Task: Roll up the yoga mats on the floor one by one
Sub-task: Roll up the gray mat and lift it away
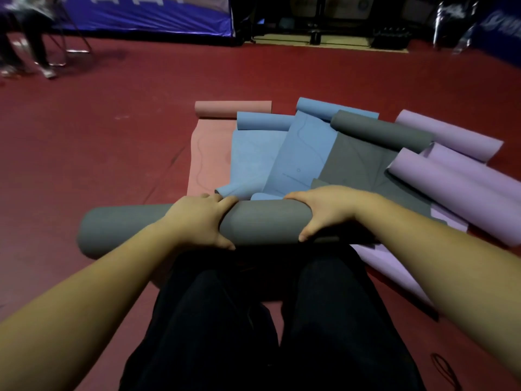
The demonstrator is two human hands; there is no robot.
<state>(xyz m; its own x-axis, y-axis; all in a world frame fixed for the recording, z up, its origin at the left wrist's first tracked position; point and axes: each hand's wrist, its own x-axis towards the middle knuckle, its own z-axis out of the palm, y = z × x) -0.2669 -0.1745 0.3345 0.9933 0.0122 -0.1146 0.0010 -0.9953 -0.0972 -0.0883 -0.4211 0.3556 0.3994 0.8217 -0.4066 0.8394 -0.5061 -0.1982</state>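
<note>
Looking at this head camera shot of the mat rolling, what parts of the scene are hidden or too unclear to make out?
- Head view: the fingertips of the left hand and right hand curl behind the grey rolled mat, out of sight.
- The roll's right end is covered by the right hand and forearm.
- The flat grey mat is partly overlapped by the purple mats.
- The seated person at top left is blurred and cut by the edge.

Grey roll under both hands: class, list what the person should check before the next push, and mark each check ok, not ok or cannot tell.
1. Left hand grips the grey roll: ok.
2. Right hand grips it too: ok.
3. Roll ends even: cannot tell, right end hidden.
4. Grey mat ahead lies flat: not ok, far end curled.
5. Path ahead free: not ok, blue mats and purple mats overlap.
</note>
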